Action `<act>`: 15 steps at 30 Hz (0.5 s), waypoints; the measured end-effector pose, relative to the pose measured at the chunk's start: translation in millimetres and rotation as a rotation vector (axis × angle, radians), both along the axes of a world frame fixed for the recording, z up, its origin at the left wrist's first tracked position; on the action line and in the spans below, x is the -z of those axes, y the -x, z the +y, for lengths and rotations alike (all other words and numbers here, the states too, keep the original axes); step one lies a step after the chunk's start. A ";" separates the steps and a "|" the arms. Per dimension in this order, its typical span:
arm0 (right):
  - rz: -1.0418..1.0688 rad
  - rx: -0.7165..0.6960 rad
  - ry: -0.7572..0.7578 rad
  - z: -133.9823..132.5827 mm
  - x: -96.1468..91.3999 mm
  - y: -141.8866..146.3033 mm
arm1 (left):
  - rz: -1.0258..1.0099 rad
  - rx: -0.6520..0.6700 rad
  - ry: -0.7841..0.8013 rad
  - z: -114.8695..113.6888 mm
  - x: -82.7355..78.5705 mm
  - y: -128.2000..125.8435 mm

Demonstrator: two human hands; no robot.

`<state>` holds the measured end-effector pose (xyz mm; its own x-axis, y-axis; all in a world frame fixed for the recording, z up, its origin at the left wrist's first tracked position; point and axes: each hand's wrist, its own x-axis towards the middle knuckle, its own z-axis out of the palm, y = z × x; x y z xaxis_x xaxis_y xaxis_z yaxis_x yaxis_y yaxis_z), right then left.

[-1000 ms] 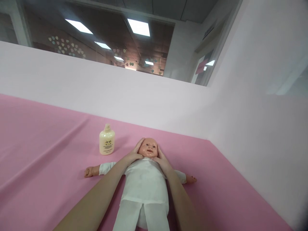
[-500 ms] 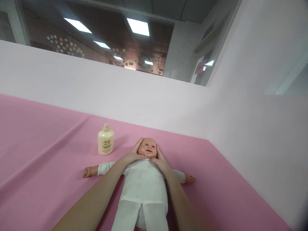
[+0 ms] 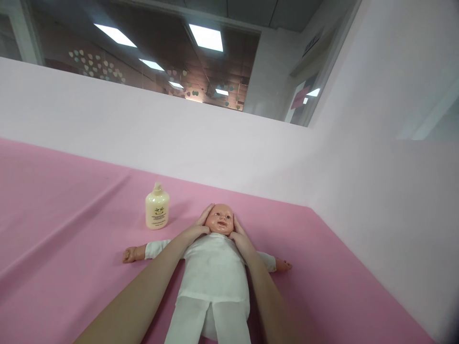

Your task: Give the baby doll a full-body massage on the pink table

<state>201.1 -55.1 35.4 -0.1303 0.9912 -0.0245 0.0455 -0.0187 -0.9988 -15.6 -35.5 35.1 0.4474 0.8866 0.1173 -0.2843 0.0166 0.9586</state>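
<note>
A baby doll [image 3: 214, 272] in white clothes lies on its back on a pink cloth [image 3: 64, 229], arms spread out. My left hand [image 3: 196, 229] cups the left side of the doll's head [image 3: 219, 219], fingers curved along it. Against the other side of the head lies my right hand [image 3: 239, 237], fingers stretched up along the cheek. Both thumbs rest near the doll's chin. Neither hand holds anything else.
A cream-coloured lotion bottle [image 3: 157, 207] stands upright on the cloth, left of the doll's head. Pale pink walls [image 3: 215, 143] close the surface at the back and on the right. Above the back wall is a window with ceiling lights.
Both hands stay on the doll's head; the thumbs have slid slightly along the cheeks. The view has shifted a little.
</note>
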 end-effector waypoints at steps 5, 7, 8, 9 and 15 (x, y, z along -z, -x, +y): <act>0.032 -0.054 -0.082 4.5 7.4 -2.7 | -0.024 -0.026 -0.073 0.5 1.2 -1.4; 0.028 -0.065 -0.095 4.2 7.7 -3.0 | -0.017 -0.048 -0.106 1.6 2.2 -3.1; 0.022 -0.066 -0.094 3.6 7.3 -2.8 | -0.015 -0.055 -0.115 2.3 2.7 -4.1; 0.018 -0.067 -0.092 2.9 6.7 -2.4 | -0.014 -0.059 -0.120 3.0 3.5 -5.0; 0.057 -0.075 -0.095 -2.5 1.1 2.1 | 0.014 -0.101 -0.169 9.5 11.4 -8.6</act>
